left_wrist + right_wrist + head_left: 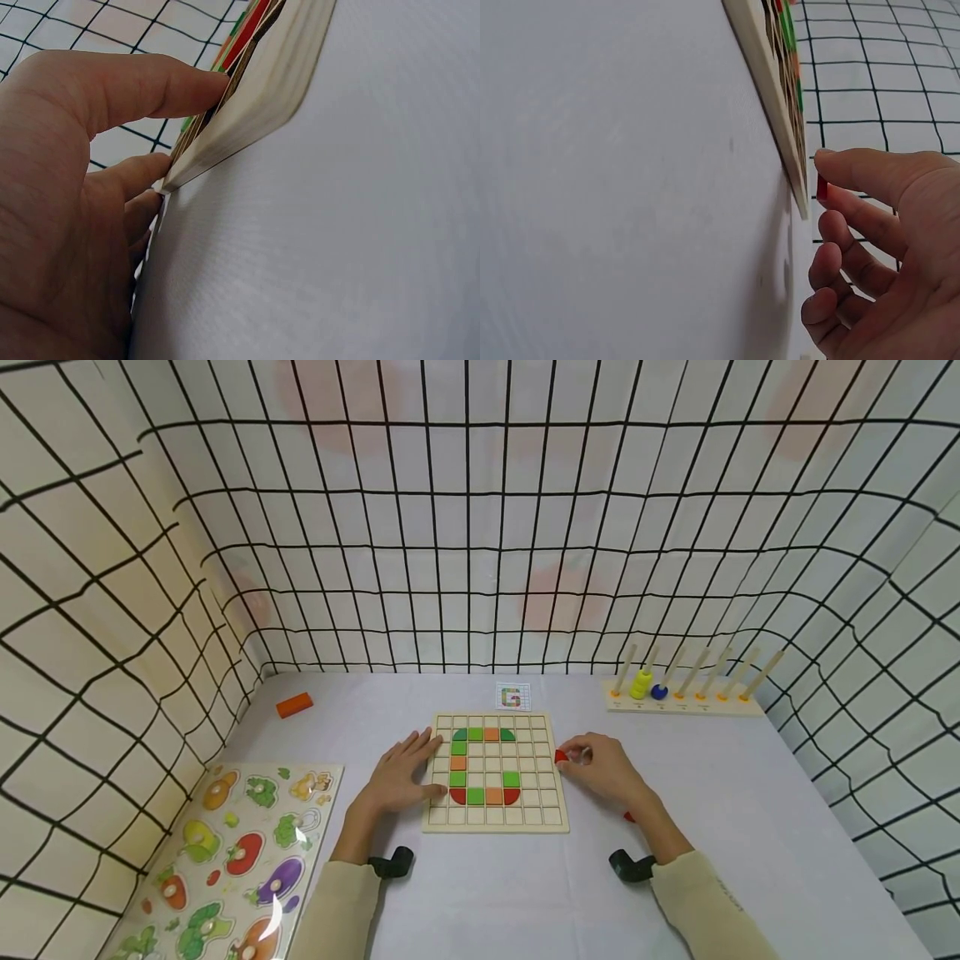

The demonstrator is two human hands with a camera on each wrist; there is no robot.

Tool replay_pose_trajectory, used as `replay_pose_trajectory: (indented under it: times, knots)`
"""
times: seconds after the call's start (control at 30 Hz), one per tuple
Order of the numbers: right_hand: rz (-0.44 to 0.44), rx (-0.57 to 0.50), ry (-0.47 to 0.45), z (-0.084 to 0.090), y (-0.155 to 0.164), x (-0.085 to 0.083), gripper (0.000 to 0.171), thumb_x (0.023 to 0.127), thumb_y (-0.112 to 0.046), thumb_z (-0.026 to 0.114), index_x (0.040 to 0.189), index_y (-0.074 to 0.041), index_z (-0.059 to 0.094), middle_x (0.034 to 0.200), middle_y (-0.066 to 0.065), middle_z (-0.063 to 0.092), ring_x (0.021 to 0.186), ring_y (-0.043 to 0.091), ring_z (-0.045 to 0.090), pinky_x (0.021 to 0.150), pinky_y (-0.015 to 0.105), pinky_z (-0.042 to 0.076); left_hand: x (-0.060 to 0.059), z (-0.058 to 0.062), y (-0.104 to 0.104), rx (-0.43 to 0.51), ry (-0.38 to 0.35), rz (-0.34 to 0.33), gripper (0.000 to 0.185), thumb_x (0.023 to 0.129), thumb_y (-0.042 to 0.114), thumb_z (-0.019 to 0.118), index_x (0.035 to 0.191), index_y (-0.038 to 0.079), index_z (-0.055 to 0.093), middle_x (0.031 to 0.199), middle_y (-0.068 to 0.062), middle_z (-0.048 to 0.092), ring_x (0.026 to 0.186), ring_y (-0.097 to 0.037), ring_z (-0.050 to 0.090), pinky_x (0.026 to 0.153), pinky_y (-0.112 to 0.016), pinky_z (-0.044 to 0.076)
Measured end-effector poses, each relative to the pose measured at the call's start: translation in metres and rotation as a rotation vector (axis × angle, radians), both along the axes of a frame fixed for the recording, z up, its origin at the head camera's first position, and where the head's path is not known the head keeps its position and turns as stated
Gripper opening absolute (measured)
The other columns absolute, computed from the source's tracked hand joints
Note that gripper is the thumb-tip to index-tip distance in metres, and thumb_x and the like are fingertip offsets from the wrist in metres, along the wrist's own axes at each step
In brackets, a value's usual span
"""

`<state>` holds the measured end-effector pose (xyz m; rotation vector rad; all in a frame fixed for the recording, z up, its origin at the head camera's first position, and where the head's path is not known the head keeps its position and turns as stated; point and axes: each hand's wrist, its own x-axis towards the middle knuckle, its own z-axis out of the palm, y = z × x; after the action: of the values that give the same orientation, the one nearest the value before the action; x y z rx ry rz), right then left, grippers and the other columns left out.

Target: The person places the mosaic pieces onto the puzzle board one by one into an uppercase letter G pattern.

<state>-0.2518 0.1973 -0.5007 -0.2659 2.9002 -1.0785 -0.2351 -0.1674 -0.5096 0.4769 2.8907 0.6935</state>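
A wooden grid board (542, 814) lies on the table, with green, orange and red tiles set in its cells in a shape like a C with a short upturned end. My left hand (401, 774) rests at the board's left edge, fingers spread and straight, thumb and fingertips touching the rim. Just off the board's right edge, my right hand (602, 767) pinches a small red tile (822, 187) between thumb and index finger, its other fingers loosely curled. Another red piece (629, 817) lies on the table, partly hidden by my right forearm.
A small pattern card (513, 697) lies behind the board. At the back right stands a peg rack (682, 703) with yellow and blue beads. An orange block (294, 705) sits back left; a vegetable puzzle board (232, 860) lies front left. Black wire mesh (487, 527) surrounds the table.
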Motion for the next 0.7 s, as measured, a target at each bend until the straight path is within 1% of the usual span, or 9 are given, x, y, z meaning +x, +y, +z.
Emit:
replay_pose_trajectory:
  times: [0.17,0.37,0.53,0.7]
  knots:
    - [0.011,-0.035,0.003,0.001,-0.009,0.0,0.025,0.081,-0.029,0.077,0.102,-0.016,0.073,0.087,-0.001,0.061,0.076,0.016,0.05,0.065,0.027,0.041,0.0,0.0,0.0,-0.007,-0.013,0.004,0.086,0.081,0.052,0.062,0.155,0.025,0.026,0.164,0.003,0.016,0.153,-0.023,0.011,0.122,-0.052,0.012]
    - [0.021,-0.052,-0.008,0.003,-0.023,0.002,0.025,0.081,-0.028,0.077,0.103,-0.016,0.073,0.086,-0.001,0.061,0.076,0.016,0.05,0.064,0.026,0.041,0.001,0.0,0.0,0.002,-0.005,0.005,0.086,0.08,0.05,0.062,0.155,0.024,0.028,0.164,0.001,0.017,0.152,-0.024,0.012,0.122,-0.054,0.013]
    - [0.063,-0.086,-0.008,0.004,-0.035,0.002,0.023,0.081,-0.025,0.077,0.102,-0.016,0.074,0.084,-0.002,0.061,0.072,0.015,0.05,0.059,0.024,0.041,0.0,-0.002,-0.001,0.009,0.002,0.01,0.086,0.08,0.05,0.063,0.154,0.024,0.029,0.164,0.002,0.018,0.152,-0.024,0.013,0.121,-0.053,0.013]
    - [0.12,-0.122,-0.003,0.006,-0.047,0.002,0.021,0.081,-0.022,0.077,0.101,-0.015,0.073,0.084,-0.001,0.059,0.071,0.015,0.049,0.06,0.024,0.041,-0.001,-0.004,-0.001,0.01,-0.002,0.009,0.086,0.079,0.051,0.062,0.154,0.025,0.028,0.164,0.003,0.017,0.153,-0.023,0.011,0.121,-0.054,0.013]
